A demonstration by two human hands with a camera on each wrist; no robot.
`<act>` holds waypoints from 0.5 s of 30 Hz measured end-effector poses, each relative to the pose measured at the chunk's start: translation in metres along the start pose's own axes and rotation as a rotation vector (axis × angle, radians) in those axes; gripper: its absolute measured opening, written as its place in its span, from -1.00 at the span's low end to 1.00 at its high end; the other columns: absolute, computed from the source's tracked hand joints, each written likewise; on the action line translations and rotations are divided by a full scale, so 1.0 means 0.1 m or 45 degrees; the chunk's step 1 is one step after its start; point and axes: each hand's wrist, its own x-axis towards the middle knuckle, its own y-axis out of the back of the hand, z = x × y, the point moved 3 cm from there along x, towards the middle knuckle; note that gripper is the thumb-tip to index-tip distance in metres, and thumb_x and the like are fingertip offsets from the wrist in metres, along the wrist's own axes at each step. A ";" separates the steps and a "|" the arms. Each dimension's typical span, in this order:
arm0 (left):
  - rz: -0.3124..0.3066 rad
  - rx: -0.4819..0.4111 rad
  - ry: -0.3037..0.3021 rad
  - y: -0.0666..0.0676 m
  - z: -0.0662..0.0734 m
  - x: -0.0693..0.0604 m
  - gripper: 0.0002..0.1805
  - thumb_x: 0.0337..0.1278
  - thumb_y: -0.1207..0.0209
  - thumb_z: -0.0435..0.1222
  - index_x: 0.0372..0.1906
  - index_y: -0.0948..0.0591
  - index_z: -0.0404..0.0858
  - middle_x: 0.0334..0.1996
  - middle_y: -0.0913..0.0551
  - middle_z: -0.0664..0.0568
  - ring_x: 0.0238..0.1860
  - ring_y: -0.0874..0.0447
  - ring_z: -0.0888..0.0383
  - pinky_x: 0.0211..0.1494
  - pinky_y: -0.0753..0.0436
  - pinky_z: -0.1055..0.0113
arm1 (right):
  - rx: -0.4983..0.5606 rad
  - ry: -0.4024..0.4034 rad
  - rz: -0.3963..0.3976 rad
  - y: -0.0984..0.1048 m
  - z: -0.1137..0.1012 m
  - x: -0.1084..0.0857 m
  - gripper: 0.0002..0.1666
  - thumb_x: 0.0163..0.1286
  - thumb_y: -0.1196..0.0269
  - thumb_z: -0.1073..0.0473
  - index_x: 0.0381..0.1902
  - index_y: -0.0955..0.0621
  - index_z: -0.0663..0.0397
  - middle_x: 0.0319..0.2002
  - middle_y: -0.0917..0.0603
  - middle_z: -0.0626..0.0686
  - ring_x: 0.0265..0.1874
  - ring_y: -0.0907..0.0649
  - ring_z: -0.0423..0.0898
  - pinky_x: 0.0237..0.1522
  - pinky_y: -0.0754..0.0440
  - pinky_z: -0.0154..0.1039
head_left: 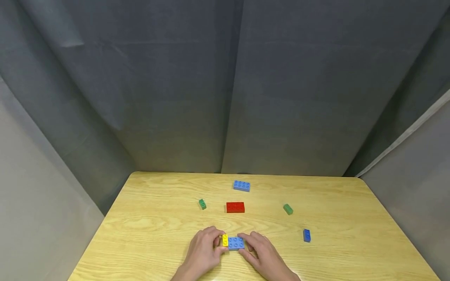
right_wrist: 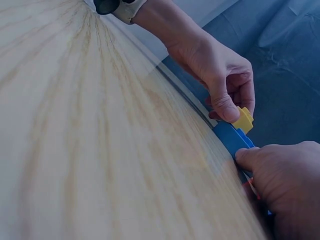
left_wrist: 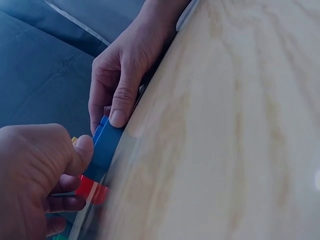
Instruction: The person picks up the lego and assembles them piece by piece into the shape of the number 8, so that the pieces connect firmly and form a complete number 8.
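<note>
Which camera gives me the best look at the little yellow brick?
The head view: it shows the yellow brick, pinched by the left hand, from above with both studs visible. The right wrist view is closer, but the thumb hides part of it. The left wrist view shows only a sliver beside that thumb.

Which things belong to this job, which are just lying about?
In use:
yellow brick, pinched by left hand
near blue brick, held by right hand

Seemingly just lying about:
red brick
far blue brick
left green brick
right green brick
small blue brick
</note>
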 end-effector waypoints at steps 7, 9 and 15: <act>0.006 -0.030 0.046 -0.02 -0.01 0.00 -0.63 0.03 -0.55 -0.24 -0.02 -0.77 -0.19 -0.52 -0.41 0.29 -0.50 -0.29 0.37 -0.38 -0.35 0.45 | 0.025 0.002 0.015 0.00 -0.02 0.02 -0.54 0.49 -0.34 -0.11 0.24 -0.68 -0.07 -0.42 -0.36 -0.33 -0.48 -0.33 -0.40 -0.41 -0.36 -0.44; -0.004 -0.097 0.071 -0.04 -0.02 -0.01 -0.63 0.03 -0.54 -0.26 -0.01 -0.76 -0.20 -0.51 -0.41 0.29 -0.50 -0.30 0.38 -0.41 -0.35 0.45 | 0.029 -0.019 -0.004 0.00 -0.01 0.02 -0.54 0.49 -0.33 -0.13 0.23 -0.69 -0.09 -0.42 -0.36 -0.32 -0.47 -0.34 -0.39 -0.40 -0.36 -0.43; -0.018 -0.475 0.074 -0.10 -0.16 -0.02 -0.61 0.05 -0.55 -0.31 0.02 -0.75 -0.23 -0.46 -0.48 0.20 -0.45 -0.39 0.35 -0.40 -0.43 0.48 | 0.030 -0.053 -0.033 0.00 0.01 0.00 -0.52 0.49 -0.31 -0.19 0.23 -0.69 -0.12 -0.43 -0.36 -0.33 -0.48 -0.33 -0.39 -0.40 -0.35 -0.42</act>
